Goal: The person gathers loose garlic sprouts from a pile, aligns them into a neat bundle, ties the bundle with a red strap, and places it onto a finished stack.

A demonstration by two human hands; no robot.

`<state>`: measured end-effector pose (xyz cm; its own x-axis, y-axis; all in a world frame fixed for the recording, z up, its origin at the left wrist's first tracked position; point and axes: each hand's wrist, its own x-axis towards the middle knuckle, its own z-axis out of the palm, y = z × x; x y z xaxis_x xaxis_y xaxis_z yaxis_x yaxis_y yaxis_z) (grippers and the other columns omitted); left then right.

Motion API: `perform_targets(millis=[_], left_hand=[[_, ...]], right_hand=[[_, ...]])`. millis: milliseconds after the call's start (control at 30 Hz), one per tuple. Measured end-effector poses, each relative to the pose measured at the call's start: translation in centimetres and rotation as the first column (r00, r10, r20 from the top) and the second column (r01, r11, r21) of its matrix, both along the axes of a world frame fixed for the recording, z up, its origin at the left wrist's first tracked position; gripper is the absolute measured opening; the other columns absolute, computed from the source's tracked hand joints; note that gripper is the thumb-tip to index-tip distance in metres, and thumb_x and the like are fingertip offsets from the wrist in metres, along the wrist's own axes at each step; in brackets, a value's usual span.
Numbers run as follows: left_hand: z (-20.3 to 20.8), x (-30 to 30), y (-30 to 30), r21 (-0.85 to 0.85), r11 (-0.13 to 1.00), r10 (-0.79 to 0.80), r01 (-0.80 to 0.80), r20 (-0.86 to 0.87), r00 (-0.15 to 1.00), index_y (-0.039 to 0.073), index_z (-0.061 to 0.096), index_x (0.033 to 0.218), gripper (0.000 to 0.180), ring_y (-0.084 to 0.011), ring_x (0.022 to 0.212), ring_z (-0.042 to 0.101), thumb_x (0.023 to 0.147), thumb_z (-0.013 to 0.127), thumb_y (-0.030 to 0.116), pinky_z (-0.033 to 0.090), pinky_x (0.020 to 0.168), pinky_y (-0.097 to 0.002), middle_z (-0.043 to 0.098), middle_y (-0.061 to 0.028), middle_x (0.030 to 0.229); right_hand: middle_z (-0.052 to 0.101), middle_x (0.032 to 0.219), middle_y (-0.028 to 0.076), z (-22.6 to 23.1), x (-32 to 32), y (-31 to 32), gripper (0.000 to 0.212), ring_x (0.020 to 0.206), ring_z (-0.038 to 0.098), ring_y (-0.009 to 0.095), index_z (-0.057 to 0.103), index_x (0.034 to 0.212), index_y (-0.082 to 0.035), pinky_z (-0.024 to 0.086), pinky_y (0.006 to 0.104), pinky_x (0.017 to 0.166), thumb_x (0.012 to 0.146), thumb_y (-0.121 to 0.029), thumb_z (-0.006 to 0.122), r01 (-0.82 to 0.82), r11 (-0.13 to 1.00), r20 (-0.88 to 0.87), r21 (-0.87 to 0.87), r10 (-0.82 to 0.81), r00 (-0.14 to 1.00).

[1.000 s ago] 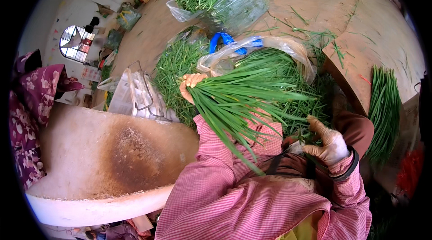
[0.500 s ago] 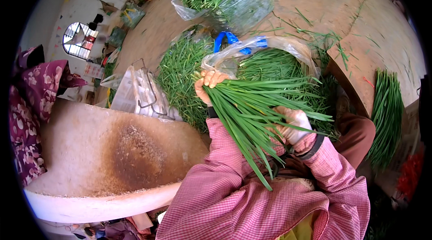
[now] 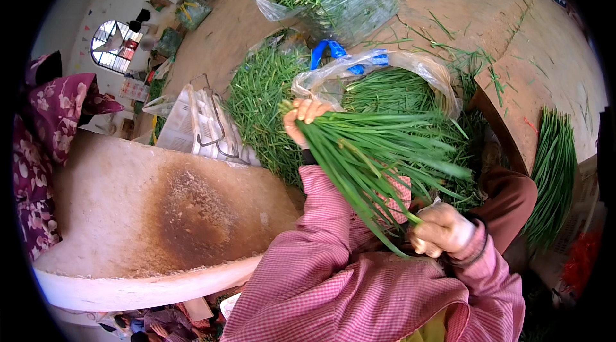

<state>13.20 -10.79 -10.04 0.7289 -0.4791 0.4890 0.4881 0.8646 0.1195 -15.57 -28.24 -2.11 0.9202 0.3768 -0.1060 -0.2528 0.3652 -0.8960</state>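
My left hand (image 3: 303, 117) is closed around the pale stem ends of a bunch of garlic chives (image 3: 369, 153). Their long flat green blades fan out to the right and down toward my lap. My right hand (image 3: 443, 228), low on the right, is closed on the tip of a blade or a few blades pulled away from the fan. Behind the bunch is a clear plastic bag (image 3: 428, 67) with more chives (image 3: 388, 90) inside. A loose heap of green blades (image 3: 266, 88) lies left of that bag.
A fuller bag of chives (image 3: 353, 5) stands at the back. To the right, a tied bundle (image 3: 553, 169) rests beside a brown board (image 3: 507, 108). A stained pale slab (image 3: 128, 213) lies at my left, near a person's flowered purple sleeve (image 3: 61, 108). Loose blades litter the floor.
My right hand has moved down and right out of the blades, drawing a blade tip with it. The left hand keeps its grip on the stem ends.
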Motion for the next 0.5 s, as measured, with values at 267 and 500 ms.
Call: perform_targets(millis=[267, 500], left_hand=[[2.1, -0.6, -0.2, -0.005, 0.997, -0.071, 0.073, 0.13, 0.989, 0.0, 0.054, 0.092, 0.018, -0.0131, 0.066, 0.05, 0.079, 0.047, 0.011, 0.039, 0.071, -0.0277, 0.054, -0.0028, 0.073], [3.3, -3.1, -2.4, 0.143, 0.983, -0.13, 0.117, 0.085, 0.988, 0.006, 0.053, 0.087, 0.015, -0.0111, 0.055, 0.043, 0.073, 0.05, 0.009, 0.035, 0.065, -0.0288, 0.047, 0.0008, 0.062]], right_hand=[[0.062, 0.074, 0.006, -4.5, -2.4, -4.0, 0.015, 0.066, 0.058, 0.014, 0.062, 0.089, -0.001, 0.046, 0.0255, 0.06, 0.074, -0.002, 0.065, 0.707, 0.225, 0.458, -0.671, -0.624, 0.633], [0.063, 0.073, 0.009, -2.2, 3.3, 1.8, 0.013, 0.062, 0.061, 0.022, 0.064, 0.08, -0.006, 0.049, 0.0284, 0.057, 0.072, -0.015, 0.069, 0.806, 0.329, 0.685, -0.492, -0.426, 0.592]])
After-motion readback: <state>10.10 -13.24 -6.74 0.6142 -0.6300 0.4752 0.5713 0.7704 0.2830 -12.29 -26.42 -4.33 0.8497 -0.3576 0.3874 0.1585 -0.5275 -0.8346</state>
